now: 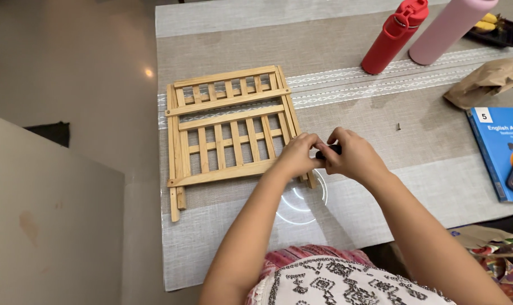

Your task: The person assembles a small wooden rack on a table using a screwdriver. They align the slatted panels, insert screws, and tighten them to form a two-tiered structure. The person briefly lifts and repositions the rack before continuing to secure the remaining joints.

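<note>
A folded wooden slatted rack (228,130) lies flat on the table's woven runner (347,51). My left hand (297,155) rests at the rack's lower right corner, fingers curled against a small black tool (330,150). My right hand (352,155) grips the same black tool from the right, fingers closed around it. Both hands meet just right of the rack's edge. Most of the tool is hidden between my fingers.
A red bottle (393,35) and a pink bottle (447,28) stand at the back right. A crumpled brown paper bag (485,80), a blue book (502,148) and a dark tray (496,31) lie at the right. A small screw (398,126) lies on the runner.
</note>
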